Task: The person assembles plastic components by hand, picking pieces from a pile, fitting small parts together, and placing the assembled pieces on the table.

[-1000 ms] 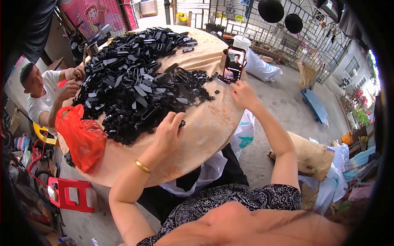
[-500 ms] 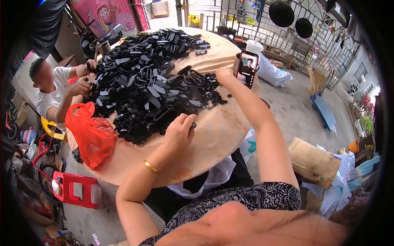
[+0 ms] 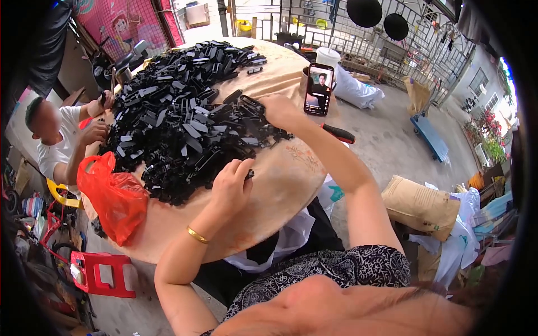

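Note:
A large heap of black plastic parts (image 3: 190, 126), many long and narrow, covers much of the cloth-topped round table (image 3: 274, 193). At the near edge of the heap, my left hand (image 3: 232, 182) is closed on a small black plastic part (image 3: 249, 175), whose end shows past the fingers. My right hand (image 3: 282, 112) reaches across to the heap's right side, next to some black pieces. Its fingertips are hidden, so I cannot see whether they hold anything. A phone (image 3: 319, 89) with a lit screen stands upright just beyond my right hand.
A red plastic bag (image 3: 115, 199) lies at the table's left edge. Across from it, a co-worker (image 3: 59, 137) has both hands at the heap. A red-and-black handle (image 3: 338, 133) sits by my right forearm. A red stool (image 3: 102, 274) stands lower left, a paper sack (image 3: 420, 207) at right.
My right hand has moved left, away from the phone and closer to the heap. The red-and-black handle now shows beside my forearm. My left hand still holds the part; the whole view has shifted slightly.

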